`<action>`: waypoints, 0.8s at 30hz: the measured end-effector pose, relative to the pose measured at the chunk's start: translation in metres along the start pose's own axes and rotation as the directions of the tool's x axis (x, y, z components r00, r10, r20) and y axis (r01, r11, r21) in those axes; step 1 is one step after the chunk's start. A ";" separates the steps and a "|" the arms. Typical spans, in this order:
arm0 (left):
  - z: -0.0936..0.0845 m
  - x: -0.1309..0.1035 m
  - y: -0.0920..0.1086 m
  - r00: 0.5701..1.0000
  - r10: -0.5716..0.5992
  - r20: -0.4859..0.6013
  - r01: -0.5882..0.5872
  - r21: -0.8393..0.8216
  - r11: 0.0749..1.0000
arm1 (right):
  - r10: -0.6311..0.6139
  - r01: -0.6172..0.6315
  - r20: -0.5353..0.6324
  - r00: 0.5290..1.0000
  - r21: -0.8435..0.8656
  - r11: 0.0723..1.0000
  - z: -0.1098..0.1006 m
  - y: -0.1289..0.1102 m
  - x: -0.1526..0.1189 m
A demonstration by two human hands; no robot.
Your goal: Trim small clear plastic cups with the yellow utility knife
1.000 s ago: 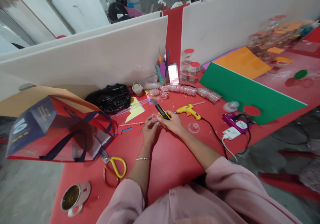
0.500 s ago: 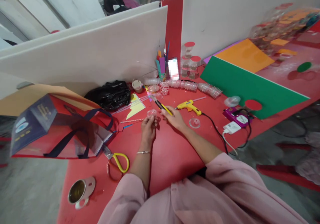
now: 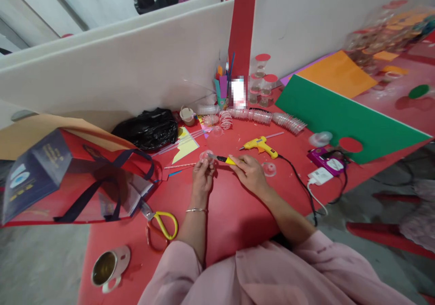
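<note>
My left grip (image 3: 203,176) is pinched on a small, clear, round plastic piece (image 3: 204,155) over the red worktop (image 3: 234,219). My right grip (image 3: 250,171) is closed around a yellow-and-black craft knife (image 3: 230,161), its blade pointing left at that piece; whether they touch, I cannot tell. I judge this a trimming or scraping step, calling next for a steady pinch and light strokes clear of my left fingertips. A yellow plastic glue gun (image 3: 260,146) lies just beyond my right grip. Left of my left grip, a glossy red-and-navy bag (image 3: 79,171) carries pale and gold printing, too blurred to read.
</note>
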State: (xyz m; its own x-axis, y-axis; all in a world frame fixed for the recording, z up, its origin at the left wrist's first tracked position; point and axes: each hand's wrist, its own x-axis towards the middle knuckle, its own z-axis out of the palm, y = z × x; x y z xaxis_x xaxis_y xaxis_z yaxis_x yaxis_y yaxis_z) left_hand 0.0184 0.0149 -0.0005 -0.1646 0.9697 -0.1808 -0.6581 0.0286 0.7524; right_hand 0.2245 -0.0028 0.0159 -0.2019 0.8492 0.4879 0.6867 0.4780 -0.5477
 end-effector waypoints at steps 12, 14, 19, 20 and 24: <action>-0.002 0.001 0.001 0.994 0.001 0.114 0.006 -0.060 0.998 | -0.063 0.056 -0.071 0.995 -0.098 0.994 0.003 0.010 0.002; -0.003 0.001 0.001 0.994 -0.001 0.106 0.008 -0.060 0.998 | -0.030 0.015 -0.111 0.993 -0.133 0.991 0.003 0.011 0.002; -0.003 0.001 0.000 0.993 -0.009 0.119 0.017 -0.073 0.997 | -0.084 0.076 -0.073 0.994 -0.108 0.991 0.000 0.012 0.002; -0.003 0.000 0.000 0.992 -0.010 0.127 0.019 -0.073 0.997 | -0.090 0.081 -0.066 0.994 -0.120 0.989 -0.001 0.012 0.002; 0.000 -0.002 0.001 0.993 -0.007 0.119 0.014 -0.061 0.998 | -0.042 0.024 -0.124 0.991 -0.144 0.989 -0.002 0.012 0.003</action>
State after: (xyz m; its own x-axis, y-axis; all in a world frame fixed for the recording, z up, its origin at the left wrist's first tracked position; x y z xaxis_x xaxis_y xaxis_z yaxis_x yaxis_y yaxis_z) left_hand 0.0174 0.0131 0.0006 -0.0717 0.9914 -0.1096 -0.7037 0.0276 0.7099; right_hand 0.2336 0.0048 0.0119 -0.1427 0.7939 0.5911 0.7748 0.4613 -0.4324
